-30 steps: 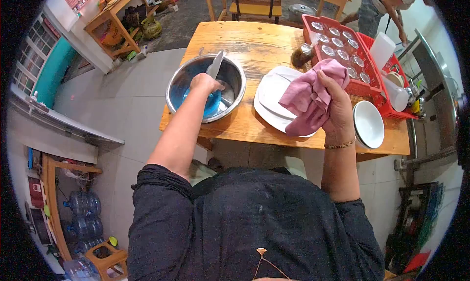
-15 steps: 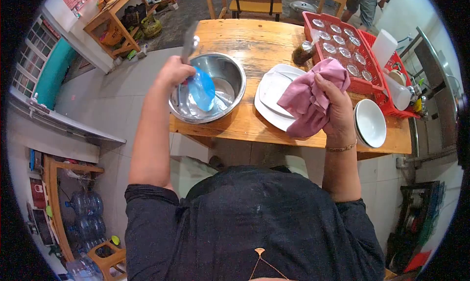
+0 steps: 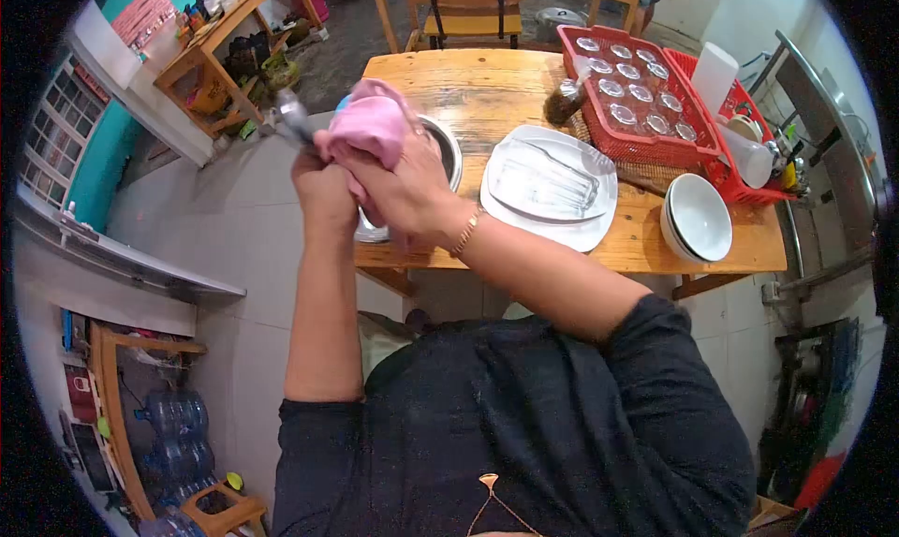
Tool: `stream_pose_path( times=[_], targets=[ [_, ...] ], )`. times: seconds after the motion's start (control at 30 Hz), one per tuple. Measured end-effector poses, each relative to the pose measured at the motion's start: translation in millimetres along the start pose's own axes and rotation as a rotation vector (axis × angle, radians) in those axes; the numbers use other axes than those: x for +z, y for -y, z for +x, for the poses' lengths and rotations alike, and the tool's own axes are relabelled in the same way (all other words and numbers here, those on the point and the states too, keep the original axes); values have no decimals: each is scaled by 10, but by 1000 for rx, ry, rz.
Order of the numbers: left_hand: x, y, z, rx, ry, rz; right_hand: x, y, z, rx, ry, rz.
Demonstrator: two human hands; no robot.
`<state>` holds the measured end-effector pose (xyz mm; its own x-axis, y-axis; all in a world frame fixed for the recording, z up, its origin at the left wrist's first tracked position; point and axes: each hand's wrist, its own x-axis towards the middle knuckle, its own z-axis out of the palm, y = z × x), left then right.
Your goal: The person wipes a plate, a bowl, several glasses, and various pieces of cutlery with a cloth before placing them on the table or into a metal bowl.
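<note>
My left hand (image 3: 323,192) is closed on a blurred metal utensil (image 3: 292,116) that sticks out to the upper left. My right hand (image 3: 410,183) grips a bunched pink cloth (image 3: 373,125), pressed against the left hand. A bit of blue shows behind the cloth. Both hands are over the left side of a metal basin (image 3: 455,153), mostly hidden by them. Right of it, stacked white plates (image 3: 599,220) hold several shiny, clear or silvery pieces (image 3: 548,183).
White bowls (image 3: 702,220) stand nested at the wooden table's (image 3: 449,73) right. Behind them are a red basket (image 3: 655,150) of lidded jars, another red basket (image 3: 733,192) with containers, and a dark jar (image 3: 564,102). A chair (image 3: 473,22) stands beyond the table.
My right hand has carried the pink cloth left from above the plates to my left hand, uncovering the plates. The metal utensil has tilted to the left, and the blue item is now mostly hidden.
</note>
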<state>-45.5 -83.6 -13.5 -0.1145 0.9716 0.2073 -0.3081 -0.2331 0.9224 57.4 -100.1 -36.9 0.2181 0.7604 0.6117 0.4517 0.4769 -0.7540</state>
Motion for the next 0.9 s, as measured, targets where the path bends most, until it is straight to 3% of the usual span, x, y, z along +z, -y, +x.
stream_pose_path(
  times=[0.03, 0.1, 0.13, 0.17, 0.23, 0.3, 0.33, 0.37, 0.4, 0.47, 0.53, 0.57, 0.63, 0.73, 0.83, 0.9],
  targets=[
    [-127, 50, 84, 54, 13, -67, 105, -2, 54, -42, -60, -78],
    [-232, 8, 67, 142, 97, -111, 18, 97, 285, 199, 122, 189],
    [-290, -19, 38, 185, 136, -130, 127, -76, 422, 206, 181, 600],
    [-323, -43, 15, 165, 134, -118, 31, -39, 535, 491, 245, 467],
    [-343, -81, -17, 122, 138, -100, 106, -215, 676, 485, 291, 649],
    [-437, -21, 33, 91, 205, 23, 139, -202, 581, 431, 366, 363],
    [-508, 17, 76, 79, 234, 82, 50, 108, 463, 327, 310, 252],
    [-482, -27, 64, 62, 262, 143, 180, 21, 443, -183, 140, -48],
    [-381, -37, 14, 69, 153, 128, 309, -64, 423, -595, -235, -450],
    [-456, -33, 20, 101, 232, 38, 265, 23, 503, -281, 83, -234],
    [-541, -25, 71, 127, 292, -15, -85, 209, 601, 371, 542, 529],
    [-530, -21, 70, 117, 289, -71, -77, 59, 690, 490, 519, 569],
    [-514, -19, 65, 95, 283, -179, -118, -280, 712, 463, 528, 740],
    [-672, 109, 217, 6, 260, -337, -137, -408, 526, 776, 403, 999],
    [-752, 237, 335, -59, 193, -263, -205, -501, 358, 676, 371, 1094],
    [-714, 211, 321, -203, 126, -69, -378, -277, 374, 624, 265, 786]
  ],
)
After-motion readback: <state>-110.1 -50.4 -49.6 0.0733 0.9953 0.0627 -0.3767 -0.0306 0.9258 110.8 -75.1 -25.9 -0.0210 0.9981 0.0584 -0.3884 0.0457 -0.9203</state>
